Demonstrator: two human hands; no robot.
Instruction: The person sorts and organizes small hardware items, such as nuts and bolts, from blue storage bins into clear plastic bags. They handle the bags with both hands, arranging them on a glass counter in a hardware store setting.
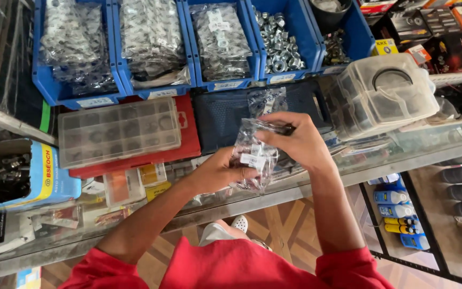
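Right above the glass bench (348, 171), a small clear plastic bag of dark metal parts with a white label (252, 158) is held up between both hands. The left hand (217, 172) has its grip closed around the lower part of the bag, thumb lying over the label side. The right hand (295, 140) is pinched shut on the bag's top edge, where a dark strip shows between the fingertips; whether that is the seal or a separate piece cannot be told.

To handle the bag well, the lower grip likely ought to carry the weight of the contents while the upper pinch stays light and close to the edge, so the thin film does not tear or spill.

Just behind the bag, a second clear plastic bag (267, 100) lies on a dark blue tray (215, 120). Left of it sits a translucent compartment box (118, 130) on a red case (188, 144). Along the back stand blue plastic bins (54, 91), most with bagged parts and one with loose silver nuts (279, 40). To the right is a clear plastic tub with a lid (380, 93). Below the bench, wooden flooring (284, 219) and a red shirt (241, 267) show.
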